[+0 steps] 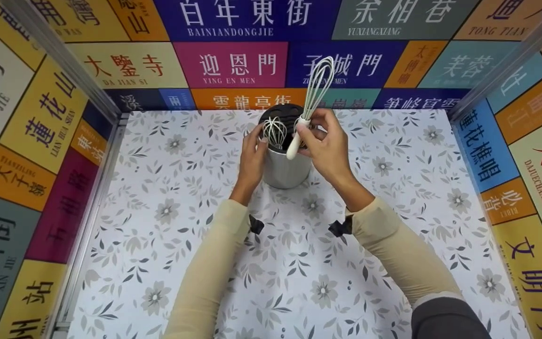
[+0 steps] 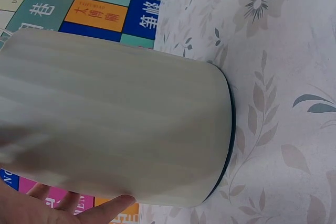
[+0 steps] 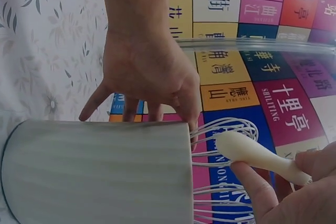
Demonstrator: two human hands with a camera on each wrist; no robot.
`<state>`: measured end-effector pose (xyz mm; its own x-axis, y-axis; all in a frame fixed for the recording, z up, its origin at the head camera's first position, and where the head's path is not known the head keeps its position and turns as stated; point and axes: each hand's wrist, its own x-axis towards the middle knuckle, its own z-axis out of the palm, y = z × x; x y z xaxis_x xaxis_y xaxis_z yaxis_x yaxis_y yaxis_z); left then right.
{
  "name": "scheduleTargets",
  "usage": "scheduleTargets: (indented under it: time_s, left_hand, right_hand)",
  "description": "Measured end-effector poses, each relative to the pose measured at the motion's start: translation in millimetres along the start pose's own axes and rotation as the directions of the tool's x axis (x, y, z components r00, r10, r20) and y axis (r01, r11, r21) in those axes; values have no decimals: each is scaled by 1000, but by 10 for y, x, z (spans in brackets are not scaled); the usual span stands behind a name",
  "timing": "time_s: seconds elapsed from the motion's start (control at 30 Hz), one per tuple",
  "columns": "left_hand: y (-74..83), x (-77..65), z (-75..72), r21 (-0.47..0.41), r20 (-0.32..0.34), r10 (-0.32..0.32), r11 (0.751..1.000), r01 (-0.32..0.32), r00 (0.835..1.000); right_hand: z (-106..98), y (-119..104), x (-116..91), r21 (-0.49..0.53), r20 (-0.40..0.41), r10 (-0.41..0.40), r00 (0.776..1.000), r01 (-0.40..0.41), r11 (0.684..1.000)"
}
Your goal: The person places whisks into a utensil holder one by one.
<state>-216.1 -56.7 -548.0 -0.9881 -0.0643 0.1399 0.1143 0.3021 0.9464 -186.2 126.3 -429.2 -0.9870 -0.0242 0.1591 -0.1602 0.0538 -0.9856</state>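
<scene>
My right hand (image 1: pixel 331 148) pinches a whisk by its pale handle (image 1: pixel 293 147), with the wire loops pointing up and the handle end tilted down over the front of a holder. That holder is a pale grey utensil canister (image 1: pixel 287 173) with a black slotted top (image 1: pixel 285 112), standing upright on the table. My left hand (image 1: pixel 253 157) rests against its left side near the rim, fingers extended along the wall in the right wrist view. Another whisk (image 1: pixel 274 133) stands in the canister, wires up. Wires of more than one whisk show past the rim in the right wrist view.
White tablecloth (image 1: pixel 172 254) with grey flowers and leaves covers the table. Printed panels with large characters form the back wall (image 1: pixel 238 66) and both sides. Metal rails (image 1: pixel 94 188) run along the side edges. The canister stands toward the back wall.
</scene>
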Motion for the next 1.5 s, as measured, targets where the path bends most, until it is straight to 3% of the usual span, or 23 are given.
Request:
scheduleTargets:
  time_s: [0.23,0.4,0.67,1.03,1.3,1.5]
  left_hand:
    - [-17,5,8,-11,-12,9,1000,-9,1000]
    - [-11,2,6,-12,-7,-6,1000,6,1000]
    - [35,4,4,-9,-4,-3,1000,3,1000]
    - [42,0,0,-27,-3,11,1000,-11,1000]
    - [35,-6,-4,-22,-7,4,1000,-4,1000]
    - [31,-1,1,-19,-8,-10,1000,10,1000]
  right_hand:
    - [93,-30,116,-155,-38,-136,990,129,979]
    - [91,2,185,-310,-27,-211,977,192,931]
    - [113,44,228,-437,-22,-282,959,244,866]
    - [122,98,211,-463,-24,-301,953,256,848]
    - [92,68,185,-428,-1,-210,978,190,884]
    - [86,42,164,-371,24,-234,972,226,901]
